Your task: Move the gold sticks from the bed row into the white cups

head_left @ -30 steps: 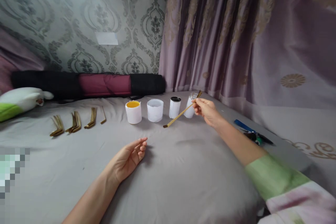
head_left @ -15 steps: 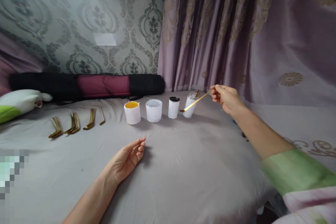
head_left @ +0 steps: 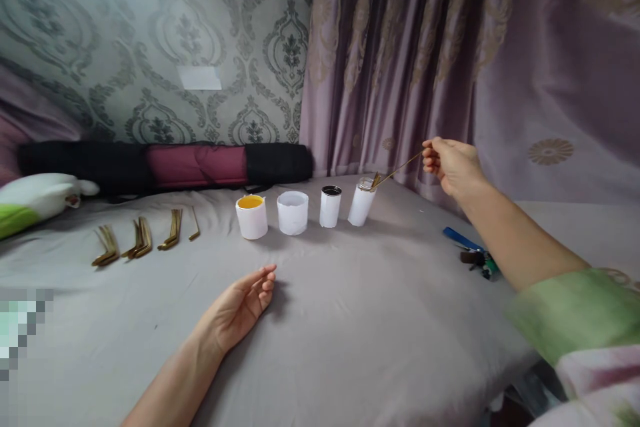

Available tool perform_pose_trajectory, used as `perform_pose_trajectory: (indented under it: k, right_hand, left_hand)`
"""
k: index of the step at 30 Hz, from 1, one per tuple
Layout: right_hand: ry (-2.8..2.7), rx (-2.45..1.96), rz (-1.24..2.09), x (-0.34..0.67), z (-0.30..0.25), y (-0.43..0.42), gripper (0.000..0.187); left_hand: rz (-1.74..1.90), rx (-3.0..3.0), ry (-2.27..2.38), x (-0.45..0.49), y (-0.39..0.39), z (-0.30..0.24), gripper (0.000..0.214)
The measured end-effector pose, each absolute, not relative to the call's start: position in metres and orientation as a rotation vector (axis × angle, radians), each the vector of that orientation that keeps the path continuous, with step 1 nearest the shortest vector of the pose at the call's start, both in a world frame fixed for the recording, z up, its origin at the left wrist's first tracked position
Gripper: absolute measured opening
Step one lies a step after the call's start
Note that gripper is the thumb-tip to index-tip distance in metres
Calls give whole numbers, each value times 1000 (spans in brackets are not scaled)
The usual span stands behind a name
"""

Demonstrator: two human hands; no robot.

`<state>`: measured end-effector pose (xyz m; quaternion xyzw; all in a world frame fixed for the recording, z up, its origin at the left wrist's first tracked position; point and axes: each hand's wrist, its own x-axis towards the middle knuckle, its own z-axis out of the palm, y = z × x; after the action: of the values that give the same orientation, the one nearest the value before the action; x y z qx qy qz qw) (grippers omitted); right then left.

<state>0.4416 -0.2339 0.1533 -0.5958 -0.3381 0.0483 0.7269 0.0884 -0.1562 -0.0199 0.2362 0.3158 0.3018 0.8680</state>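
Observation:
My right hand (head_left: pixel 451 163) is closed, pinching one end of a thin golden strip with a bent tip (head_left: pixel 400 169). The strip slants down to the left, its lower end at the mouth of a tilted white cylinder (head_left: pixel 361 207). More golden strips (head_left: pixel 376 179) stick out of that cylinder's top. My left hand (head_left: pixel 246 303) rests on the grey sheet, holding nothing, its fingers loosely curled. Beyond it stand a white tub with a yellow inside (head_left: pixel 252 219), a plain white tub (head_left: pixel 293 215) and a white cylinder with a dark inside (head_left: pixel 330 208).
Bundles of bent golden strips (head_left: pixel 106 245) and a single one (head_left: pixel 195 223) lie at left on the grey sheet (head_left: pixel 360 320). A black and maroon roll (head_left: pixel 195 165) lies along the wall. Keys with a blue strap (head_left: pixel 463 239) lie near my right forearm.
My right hand has moved right and slightly up with the golden strip. The strip's bent end has shifted from in front of the tilted cylinder to its mouth. My left hand stays put.

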Motion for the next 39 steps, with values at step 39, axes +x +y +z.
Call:
perform_pose_trajectory:
  k: [39]
  right_hand:
    - [-800, -1464, -224, 452, 146, -188, 20]
  left_hand:
    - [640, 497, 649, 87, -152, -24, 17]
